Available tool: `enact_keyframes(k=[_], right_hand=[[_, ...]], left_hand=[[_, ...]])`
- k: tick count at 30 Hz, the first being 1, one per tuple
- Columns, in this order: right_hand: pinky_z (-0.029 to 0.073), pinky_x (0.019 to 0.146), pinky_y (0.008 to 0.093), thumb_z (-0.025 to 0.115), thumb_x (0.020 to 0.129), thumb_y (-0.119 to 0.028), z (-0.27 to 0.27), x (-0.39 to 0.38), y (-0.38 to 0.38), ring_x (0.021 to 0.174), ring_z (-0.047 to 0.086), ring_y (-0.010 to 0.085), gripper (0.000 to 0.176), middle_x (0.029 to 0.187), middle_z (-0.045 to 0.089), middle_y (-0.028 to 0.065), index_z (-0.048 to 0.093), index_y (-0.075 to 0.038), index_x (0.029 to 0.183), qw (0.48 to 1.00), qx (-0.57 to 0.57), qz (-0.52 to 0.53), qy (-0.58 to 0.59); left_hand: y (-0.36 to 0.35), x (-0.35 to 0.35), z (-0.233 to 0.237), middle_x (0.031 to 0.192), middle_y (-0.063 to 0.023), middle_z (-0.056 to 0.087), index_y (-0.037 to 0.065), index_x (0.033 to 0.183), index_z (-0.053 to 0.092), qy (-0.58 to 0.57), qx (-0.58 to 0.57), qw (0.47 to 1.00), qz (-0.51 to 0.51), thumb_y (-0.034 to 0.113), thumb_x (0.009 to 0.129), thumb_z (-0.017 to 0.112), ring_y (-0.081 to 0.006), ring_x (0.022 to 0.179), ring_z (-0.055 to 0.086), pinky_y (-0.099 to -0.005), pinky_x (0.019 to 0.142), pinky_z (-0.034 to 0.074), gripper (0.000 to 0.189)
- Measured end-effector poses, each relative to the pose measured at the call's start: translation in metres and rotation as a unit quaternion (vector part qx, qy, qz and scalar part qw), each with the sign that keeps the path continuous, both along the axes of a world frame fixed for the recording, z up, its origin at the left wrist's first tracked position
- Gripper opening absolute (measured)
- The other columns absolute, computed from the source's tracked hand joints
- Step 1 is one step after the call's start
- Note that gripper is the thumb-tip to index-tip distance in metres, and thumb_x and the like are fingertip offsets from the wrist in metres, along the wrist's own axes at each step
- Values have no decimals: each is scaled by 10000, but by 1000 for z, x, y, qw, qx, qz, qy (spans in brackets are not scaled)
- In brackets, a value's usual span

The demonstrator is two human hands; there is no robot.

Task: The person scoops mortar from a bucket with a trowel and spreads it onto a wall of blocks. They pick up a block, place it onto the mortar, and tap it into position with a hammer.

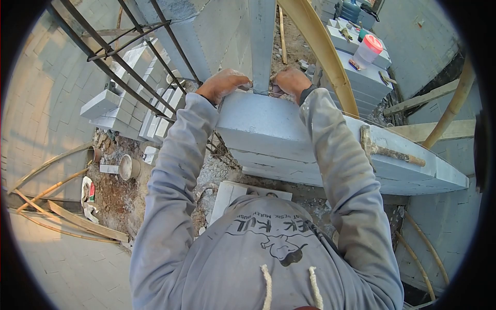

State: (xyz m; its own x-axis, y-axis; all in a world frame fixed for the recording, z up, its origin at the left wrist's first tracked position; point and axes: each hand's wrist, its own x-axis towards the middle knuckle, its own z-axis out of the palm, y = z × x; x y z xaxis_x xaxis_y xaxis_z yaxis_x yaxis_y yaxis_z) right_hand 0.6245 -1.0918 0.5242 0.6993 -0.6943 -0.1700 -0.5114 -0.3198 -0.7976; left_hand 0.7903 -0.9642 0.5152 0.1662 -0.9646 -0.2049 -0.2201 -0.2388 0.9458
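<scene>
My left hand (pixel 226 84) reaches over the white block wall (pixel 266 116), its fingers curled together beside an upright grey board (pixel 262 46). On the board's other side, my right hand (pixel 291 82) is closed too, with its fingertips turned down behind the top block. A thin line seems to run near the fingers and along the wall's far edge; what each hand grips is too small to make out. To the right, a hammer-like tool (pixel 395 153) with a worn handle lies on the wall.
Bare rebar (pixel 111 54) juts out at upper left. A curved tan strip (pixel 328 51) rises beyond the wall. Stacked blocks (pixel 356 77) carry a pink-lidded container (pixel 368 50). A bucket (pixel 129 167) and bamboo poles (pixel 57 188) are below left.
</scene>
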Motion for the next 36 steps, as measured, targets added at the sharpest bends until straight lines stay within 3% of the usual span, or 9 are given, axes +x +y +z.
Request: enact_keyframes(k=[2,6,11,13,17,22,24,26,36], right_hand=[[478,592,378,477,696,-93,0,-1,2,636,627,338,237,669,620,222,614,96,733,997,-70,22,-15],[479,635,378,485,689,-86,5,-7,3,692,631,331,217,722,626,230,620,77,739,999,13,14,-29],[460,722,397,511,771,-151,37,-59,22,783,605,347,202,807,630,207,635,0,822,966,-251,-13,-58],[465,694,385,527,810,-168,55,-91,30,742,612,322,187,766,624,183,624,-17,865,967,-218,-64,-113],[471,670,363,530,829,-88,81,-159,66,726,627,275,123,726,614,157,597,2,880,936,-259,-160,-176],[466,770,379,571,805,-73,38,-209,100,860,607,316,203,938,607,174,594,3,991,908,-381,-149,-96],[412,920,405,599,774,-71,20,-217,108,1077,514,348,368,1174,521,188,556,-15,1136,899,-422,-118,-1],[389,952,405,608,765,-74,13,-214,113,1122,482,345,398,1204,504,182,544,-19,1155,891,-446,-84,30],[338,1023,405,626,765,-134,-26,-216,94,1212,430,275,473,1295,468,110,511,-52,1217,879,-470,-28,77]], left_hand=[[1,-3,0,842,-89,634,-37,868,642,70,2,997,23,172,798,528,-143,681,570,-234,617,453,247],[1,-5,8,792,-91,630,-42,865,647,-2,-2,999,38,187,781,551,-144,688,565,-253,634,436,262],[12,-10,5,820,-104,637,-49,890,644,-91,-42,994,46,267,789,581,-145,700,570,-248,632,434,337],[27,-18,12,857,-108,630,-53,967,622,-132,-110,976,136,305,794,594,-155,789,568,-241,722,431,398],[58,-25,2,934,-117,613,-56,1067,575,-106,-168,968,150,322,804,596,-153,876,552,-253,795,423,461],[100,-46,-39,1110,-136,558,-68,1147,515,-19,-180,936,301,331,875,544,-153,1001,507,-265,860,396,484],[111,-55,-53,1107,-134,558,-69,1152,514,42,-193,936,291,330,883,534,-153,1010,500,-263,870,386,481],[116,-62,-55,1090,-134,564,-78,1164,507,132,-194,933,274,334,886,531,-146,1008,495,-259,879,371,498],[109,-67,-40,905,-122,622,-84,1051,586,-63,-117,951,281,337,838,576,-147,803,533,-257,742,422,471]])
